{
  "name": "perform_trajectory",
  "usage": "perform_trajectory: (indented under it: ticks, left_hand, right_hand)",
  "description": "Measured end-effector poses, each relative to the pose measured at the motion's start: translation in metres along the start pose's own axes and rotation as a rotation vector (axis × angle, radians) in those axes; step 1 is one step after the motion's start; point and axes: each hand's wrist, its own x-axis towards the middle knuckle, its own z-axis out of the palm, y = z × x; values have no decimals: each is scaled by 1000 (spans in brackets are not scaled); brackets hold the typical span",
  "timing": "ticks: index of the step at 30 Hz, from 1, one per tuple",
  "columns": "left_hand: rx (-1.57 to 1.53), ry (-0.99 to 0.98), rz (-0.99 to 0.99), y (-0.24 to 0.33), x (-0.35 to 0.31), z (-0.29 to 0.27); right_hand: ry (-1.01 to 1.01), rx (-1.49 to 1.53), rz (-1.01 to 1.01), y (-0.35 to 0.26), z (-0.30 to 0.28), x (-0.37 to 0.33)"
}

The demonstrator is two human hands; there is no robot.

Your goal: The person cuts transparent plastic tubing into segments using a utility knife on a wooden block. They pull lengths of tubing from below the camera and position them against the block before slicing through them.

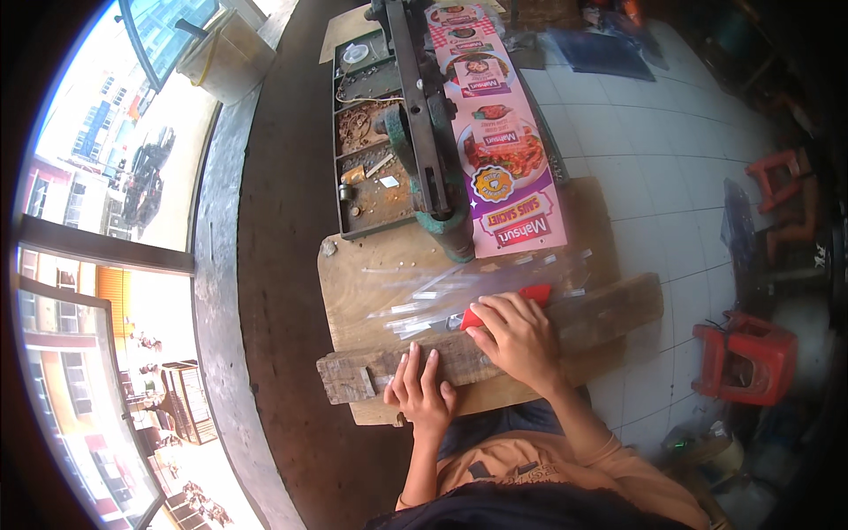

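My right hand (517, 340) is closed around the red handle of a cutter knife (533, 293), whose blade points left, low over the board. Under and around it lie clear plastic strips (408, 307) and a thin transparent sheet, on a wooden board (353, 278). A thick wooden beam (609, 311) crosses the board's near side. My left hand (422, 389) rests with its fingers stretched out over the beam's left part, holding nothing. Part of the blade is hard to make out among the shiny strips.
Beyond the board stand a green and dark metal press-like tool (433, 199) and a divided metal tray (339, 190) with small scraps. A long pink printed food-packaging panel (521, 190) lies beside them. Red plastic stools (751, 360) stand on the tiled floor at right; windows are at left.
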Motion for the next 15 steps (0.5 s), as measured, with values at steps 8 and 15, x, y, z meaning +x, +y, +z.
perform_trajectory:
  ticks: [8, 15]
  left_hand:
    - [10, -29, 9, -2, -6, 0]
    - [-4, -14, 24, 0, -1, 2]
  right_hand:
    - [2, 10, 15, -1, -2, 1]
    - [3, 18, 20, 1, -3, 0]
